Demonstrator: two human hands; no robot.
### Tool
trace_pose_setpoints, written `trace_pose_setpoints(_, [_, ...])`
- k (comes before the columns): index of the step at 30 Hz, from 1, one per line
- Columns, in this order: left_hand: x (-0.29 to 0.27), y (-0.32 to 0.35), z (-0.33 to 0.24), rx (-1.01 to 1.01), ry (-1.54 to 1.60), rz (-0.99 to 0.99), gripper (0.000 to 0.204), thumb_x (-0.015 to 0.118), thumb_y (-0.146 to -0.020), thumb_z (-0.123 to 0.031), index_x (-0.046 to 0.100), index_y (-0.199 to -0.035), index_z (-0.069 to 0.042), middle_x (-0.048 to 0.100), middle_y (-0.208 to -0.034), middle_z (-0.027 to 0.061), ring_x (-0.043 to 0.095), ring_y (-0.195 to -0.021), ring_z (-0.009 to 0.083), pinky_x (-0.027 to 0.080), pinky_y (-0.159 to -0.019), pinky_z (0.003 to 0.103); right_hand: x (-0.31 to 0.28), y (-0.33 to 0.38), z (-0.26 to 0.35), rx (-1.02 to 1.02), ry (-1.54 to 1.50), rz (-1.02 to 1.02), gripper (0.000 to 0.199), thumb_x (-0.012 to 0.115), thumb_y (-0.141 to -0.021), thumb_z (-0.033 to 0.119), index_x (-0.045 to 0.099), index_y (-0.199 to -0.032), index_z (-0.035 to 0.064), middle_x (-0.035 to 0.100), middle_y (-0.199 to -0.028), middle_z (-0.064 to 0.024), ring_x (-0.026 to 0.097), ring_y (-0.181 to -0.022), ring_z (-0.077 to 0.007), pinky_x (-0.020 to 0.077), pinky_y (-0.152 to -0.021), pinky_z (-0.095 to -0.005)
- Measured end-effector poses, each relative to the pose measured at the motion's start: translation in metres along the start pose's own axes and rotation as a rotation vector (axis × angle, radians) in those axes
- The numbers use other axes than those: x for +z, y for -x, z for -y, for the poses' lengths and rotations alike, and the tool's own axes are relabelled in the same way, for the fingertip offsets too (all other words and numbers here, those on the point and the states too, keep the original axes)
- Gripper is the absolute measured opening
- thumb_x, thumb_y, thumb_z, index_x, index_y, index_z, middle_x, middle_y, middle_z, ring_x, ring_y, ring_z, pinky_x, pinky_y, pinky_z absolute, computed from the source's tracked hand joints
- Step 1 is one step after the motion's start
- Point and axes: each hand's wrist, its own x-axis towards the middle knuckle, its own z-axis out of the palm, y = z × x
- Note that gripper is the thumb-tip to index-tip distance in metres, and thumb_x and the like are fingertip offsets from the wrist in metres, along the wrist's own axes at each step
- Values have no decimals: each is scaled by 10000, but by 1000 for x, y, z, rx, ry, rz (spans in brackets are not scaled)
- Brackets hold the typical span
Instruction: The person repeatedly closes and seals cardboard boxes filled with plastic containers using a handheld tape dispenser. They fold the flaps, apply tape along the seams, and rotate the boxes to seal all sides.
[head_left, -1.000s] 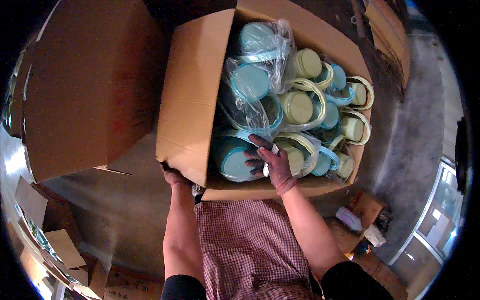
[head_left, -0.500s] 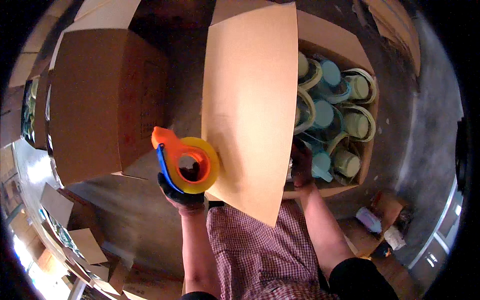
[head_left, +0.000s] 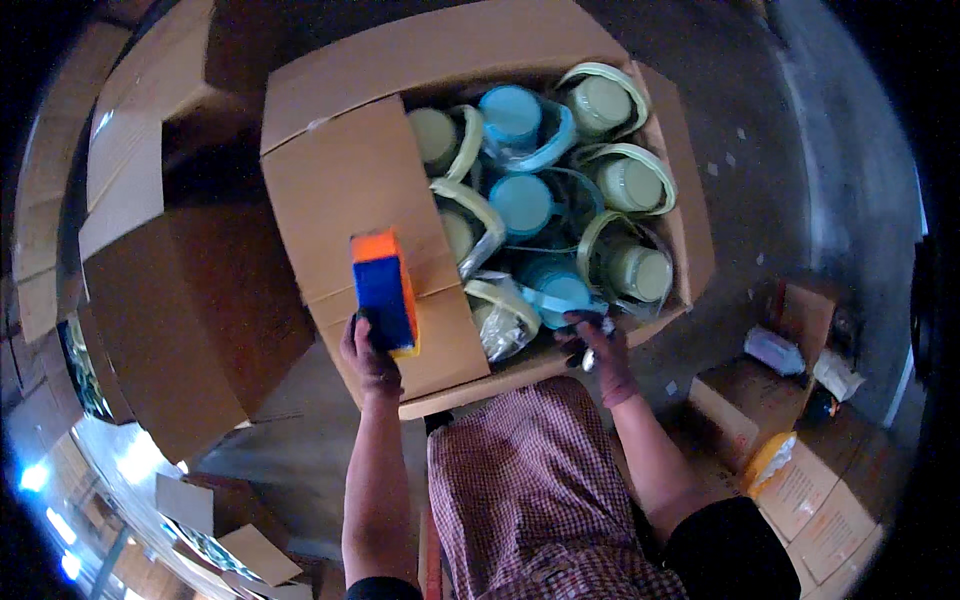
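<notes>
Left hand (head_left: 368,358) raised, gripping tape dispenser (head_left: 385,292).

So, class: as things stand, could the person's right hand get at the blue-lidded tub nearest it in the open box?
Probably yes. The right hand rests at the box's near edge, right beside the blue-lidded tub. That half of the box is uncovered; only thin plastic wrap lies over the tub.

Bare forearms, short black sleeves, red-and-white checked apron, no gloves on the hands (head_left: 372,358)
</notes>
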Motion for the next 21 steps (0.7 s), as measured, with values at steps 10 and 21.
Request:
trace_pose_setpoints(10, [-35, 0, 46, 156, -38, -27, 433, 494, -813, -460, 501, -1050, -97, 508, -1034, 44, 486, -1003, 212, 400, -864, 398, -47, -101, -5, 181, -138, -71, 231, 582, -816, 240, 553, -939, 46, 616, -895, -64, 596, -750, -159, 476, -528, -271])
trace_pose_setpoints(21, [-52, -8, 56, 341, -166, -81, 489, 462, -837, -460, 482, -1164, -98, 509, -1156, 71, 464, -1103, 248, 351, -955, 414, -106, -153, 126, -749, 490, -505, 314, 524, -853, 173, 530, -1126, 19, 596, -1059, -143, 554, -990, -294, 403, -894, -348])
